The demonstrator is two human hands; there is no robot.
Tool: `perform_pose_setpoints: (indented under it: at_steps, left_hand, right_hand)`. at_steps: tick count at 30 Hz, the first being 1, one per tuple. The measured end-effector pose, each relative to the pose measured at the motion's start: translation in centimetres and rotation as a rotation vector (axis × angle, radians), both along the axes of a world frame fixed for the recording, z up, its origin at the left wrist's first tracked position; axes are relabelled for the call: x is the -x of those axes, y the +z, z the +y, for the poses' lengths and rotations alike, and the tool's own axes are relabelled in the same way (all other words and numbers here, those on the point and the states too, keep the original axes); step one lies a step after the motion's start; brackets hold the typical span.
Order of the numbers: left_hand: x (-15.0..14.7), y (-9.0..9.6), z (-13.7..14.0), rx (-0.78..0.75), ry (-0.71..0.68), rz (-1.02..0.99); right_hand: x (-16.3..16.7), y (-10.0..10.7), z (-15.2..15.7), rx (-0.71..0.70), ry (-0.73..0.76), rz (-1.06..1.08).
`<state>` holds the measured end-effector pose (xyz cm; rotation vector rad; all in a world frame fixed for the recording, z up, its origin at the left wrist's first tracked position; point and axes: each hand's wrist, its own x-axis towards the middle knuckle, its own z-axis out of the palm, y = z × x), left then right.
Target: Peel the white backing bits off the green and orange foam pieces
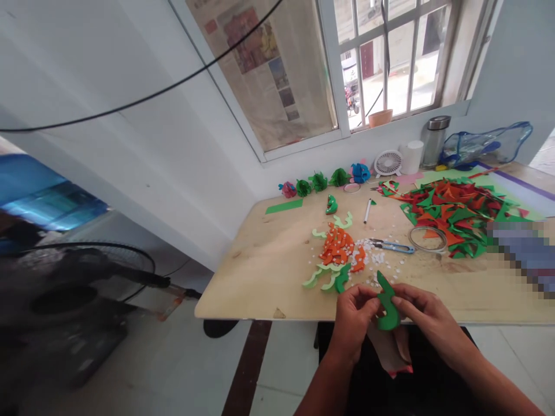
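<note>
Between my two hands, just off the table's front edge, is a green curved paper cutout (389, 315) with a pointed upper end. My left hand (356, 318) pinches its left side with thumb and fingers. From the right, my right hand (422, 309) grips the same cutout near its middle. Beyond my left hand lies a pile of orange paper cutouts (336, 245), with pale green wavy strips (321, 276) around it. White paper bits (381, 257) are scattered beside the pile. Blue-handled thread snips (392, 246) lie among these bits.
A big heap of red and green paper scraps (459, 211) covers the table's right, with a tape roll (428, 238) before it. A white pen (367, 211) lies mid-table. Along the wall stand folded paper figures (318, 182), a small fan (388, 163) and a bottle (435, 141).
</note>
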<state>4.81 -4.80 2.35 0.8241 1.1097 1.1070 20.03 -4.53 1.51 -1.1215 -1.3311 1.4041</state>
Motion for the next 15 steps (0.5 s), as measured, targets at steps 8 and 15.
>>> perform_pose_setpoints:
  at_steps: [8, 15]
  left_hand:
    - [0.7, -0.3, 0.8, 0.016, 0.015, -0.101]
    - [1.2, -2.1, 2.5, -0.036, 0.013, 0.024]
  right_hand:
    - [0.7, 0.6, 0.6, 0.055, 0.034, 0.02]
    - [-0.6, -0.8, 1.6, 0.088, -0.135, -0.062]
